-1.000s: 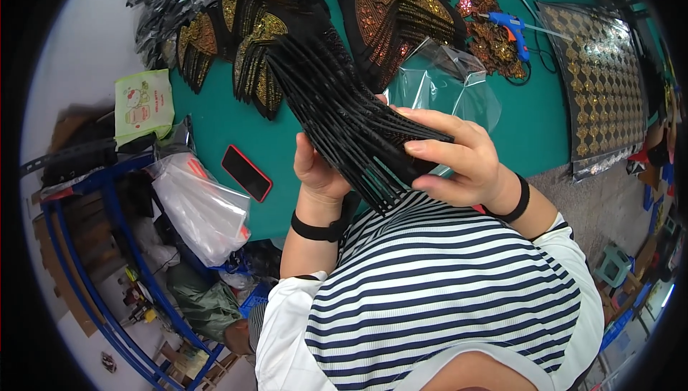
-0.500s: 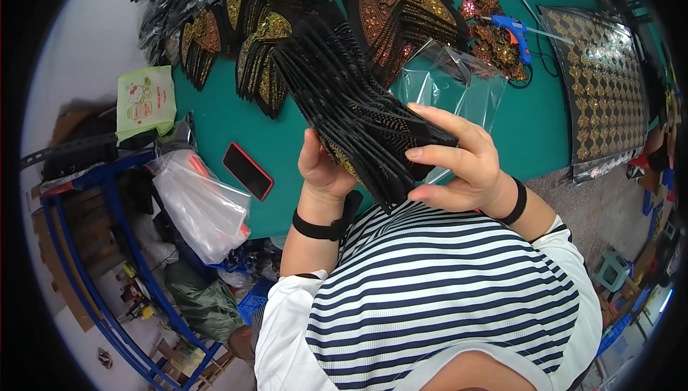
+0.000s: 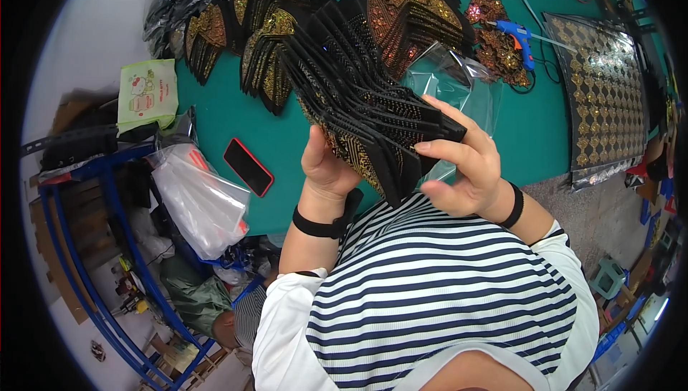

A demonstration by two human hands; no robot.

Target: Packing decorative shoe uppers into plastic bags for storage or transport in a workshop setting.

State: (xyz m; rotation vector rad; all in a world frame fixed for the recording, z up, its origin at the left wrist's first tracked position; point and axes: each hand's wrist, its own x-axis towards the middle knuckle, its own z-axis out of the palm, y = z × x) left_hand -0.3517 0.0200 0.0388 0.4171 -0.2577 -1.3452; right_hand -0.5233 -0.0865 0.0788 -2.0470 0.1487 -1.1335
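Bundle of black and gold cloth pieces (image 3: 358, 108) clasped between left hand (image 3: 330, 165), cupped underneath, and right hand (image 3: 466, 165), bent round its right end; held above green table (image 3: 218, 108), not set down, edges fanned rather than flush. Beyond, clear bag (image 3: 469, 101), bundle not inside. Farther, similar stacks (image 3: 412, 22) apparently already gathered, glue gun (image 3: 519, 35) untouched.

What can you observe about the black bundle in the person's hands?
The black bundle consists of many thin, fabric-looking pieces, stacked and slightly fanned, with dotted rows, and gold patterning along its lower-left side. It slants down rightward near the green table. The left hand supports its left side; the right hand touches its right end.
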